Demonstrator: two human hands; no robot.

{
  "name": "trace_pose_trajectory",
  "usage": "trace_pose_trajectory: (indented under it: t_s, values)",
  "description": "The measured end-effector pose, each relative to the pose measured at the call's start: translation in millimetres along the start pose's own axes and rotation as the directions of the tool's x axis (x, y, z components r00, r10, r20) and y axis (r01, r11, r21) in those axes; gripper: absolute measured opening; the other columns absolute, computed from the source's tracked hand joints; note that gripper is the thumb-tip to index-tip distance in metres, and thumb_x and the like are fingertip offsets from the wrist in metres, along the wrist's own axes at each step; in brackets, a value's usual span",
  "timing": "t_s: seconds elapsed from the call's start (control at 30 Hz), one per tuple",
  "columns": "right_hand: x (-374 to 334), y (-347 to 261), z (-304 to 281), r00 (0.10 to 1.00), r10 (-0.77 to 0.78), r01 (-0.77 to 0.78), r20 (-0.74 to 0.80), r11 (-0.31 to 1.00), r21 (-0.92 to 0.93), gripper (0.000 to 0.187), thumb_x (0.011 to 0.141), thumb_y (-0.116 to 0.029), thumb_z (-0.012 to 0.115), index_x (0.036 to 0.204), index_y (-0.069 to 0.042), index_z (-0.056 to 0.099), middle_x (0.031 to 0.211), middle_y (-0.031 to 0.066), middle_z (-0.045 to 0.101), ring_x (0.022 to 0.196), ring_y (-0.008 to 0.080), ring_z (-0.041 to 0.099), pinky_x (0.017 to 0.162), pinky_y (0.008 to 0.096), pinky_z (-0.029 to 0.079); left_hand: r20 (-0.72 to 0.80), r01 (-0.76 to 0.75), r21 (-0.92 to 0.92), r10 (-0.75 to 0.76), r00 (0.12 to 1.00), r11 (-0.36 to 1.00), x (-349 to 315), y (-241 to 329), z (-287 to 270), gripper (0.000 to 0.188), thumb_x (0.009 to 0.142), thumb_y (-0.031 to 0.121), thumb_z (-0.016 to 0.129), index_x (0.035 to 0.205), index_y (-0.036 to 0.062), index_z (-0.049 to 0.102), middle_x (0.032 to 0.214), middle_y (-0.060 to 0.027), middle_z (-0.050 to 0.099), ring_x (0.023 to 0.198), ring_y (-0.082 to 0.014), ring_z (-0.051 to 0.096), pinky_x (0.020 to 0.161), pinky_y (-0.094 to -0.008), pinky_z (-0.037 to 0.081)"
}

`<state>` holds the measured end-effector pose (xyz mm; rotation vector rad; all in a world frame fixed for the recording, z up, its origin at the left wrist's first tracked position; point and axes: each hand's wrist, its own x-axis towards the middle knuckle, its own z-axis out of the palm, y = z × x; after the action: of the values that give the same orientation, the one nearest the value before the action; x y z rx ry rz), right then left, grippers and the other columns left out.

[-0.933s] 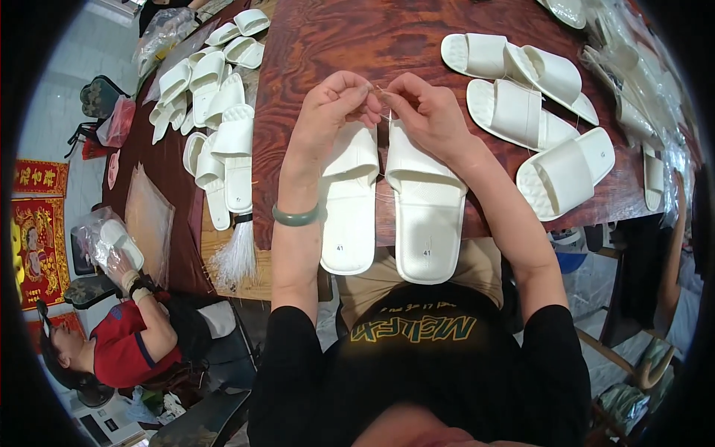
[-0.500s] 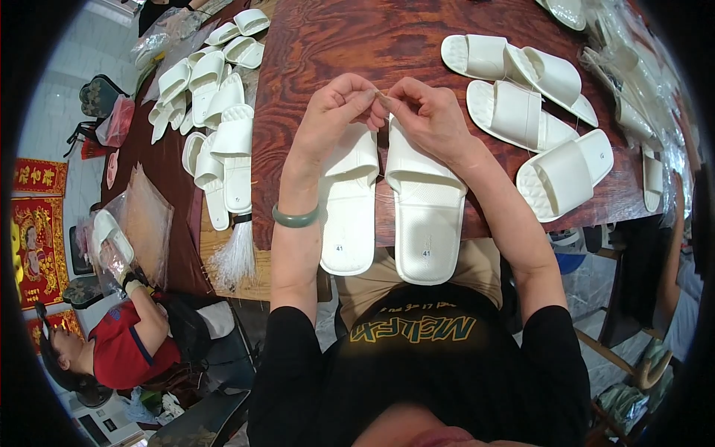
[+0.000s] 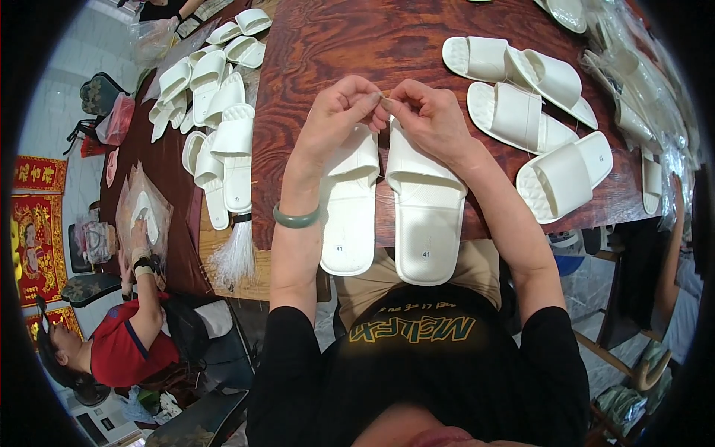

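Note:
A pair of white slippers lies side by side before me, heels toward my body: the left slipper [image 3: 348, 231] and the right slipper [image 3: 427, 238]. Over their front ends, my left hand [image 3: 341, 115] and my right hand [image 3: 430, 123] meet fingertip to fingertip. Both pinch closed; whatever sits between the fingertips is too small to make out. A thin clear thread [image 3: 380, 179] faintly shows in the gap between the slippers. My wrists and forearms partly cover the straps.
Several white slippers [image 3: 562, 175] lie at the right, some with fine thread across them. More slippers [image 3: 237, 149] are heaped at the left. A bundle of clear threads [image 3: 234, 257] hangs at the table's [image 3: 335, 37] left corner. Bagged slippers [image 3: 640, 89] fill the far right. A co-worker [image 3: 126, 339] sits at left.
My hands stay nearly in place, still pinched together. At left, the co-worker's arms have moved farther over the table, and the bagged slipper there now lies on it.

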<state>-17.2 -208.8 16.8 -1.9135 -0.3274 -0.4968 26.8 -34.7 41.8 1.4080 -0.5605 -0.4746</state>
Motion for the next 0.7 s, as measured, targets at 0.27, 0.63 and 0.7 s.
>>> trace_pose_trajectory:
  t_s: [0.27,0.63,0.7]
  values:
    - [-0.4,-2.3,-3.1,0.989,0.118,-0.12,0.091,0.993,0.013,0.015,0.09,-0.014,0.062,0.087,0.001,0.063,0.073,0.0019,0.064,0.065,0.0041,0.051,0.057,0.0222,0.043,-0.038,-0.048,-0.037,0.046,0.998,0.998,0.2,-2.5,1.9,0.01,0.094,0.007,0.054,0.099,-0.0012,0.058,0.081,-0.0075,0.065,0.072,-0.0127,0.061,0.067,-0.0241,0.049]
    - [0.7,1.5,0.1,0.999,0.031,-0.032,0.018,0.995,0.091,0.013,0.086,-0.015,0.061,0.083,-0.002,0.063,0.063,0.0111,0.062,0.05,0.0177,0.055,0.048,0.03,0.042,-0.032,-0.045,-0.011,0.045,0.999,0.999,0.9,-2.2,-0.9,0.011,0.094,0.007,0.054,0.099,-0.0011,0.058,0.079,-0.0064,0.064,0.071,-0.0118,0.06,0.067,-0.0245,0.049]
    - [0.2,1.3,-0.4,0.992,0.097,-0.103,0.076,0.992,0.072,0.013,0.089,-0.013,0.061,0.087,0.0,0.063,0.069,0.0028,0.061,0.06,0.0079,0.051,0.054,0.0233,0.041,-0.046,-0.064,0.0,0.064,0.997,0.998,1.0,-1.5,-1.7,0.01,0.094,0.006,0.054,0.099,-0.0015,0.058,0.08,-0.0071,0.064,0.072,-0.0124,0.06,0.067,-0.0244,0.048]
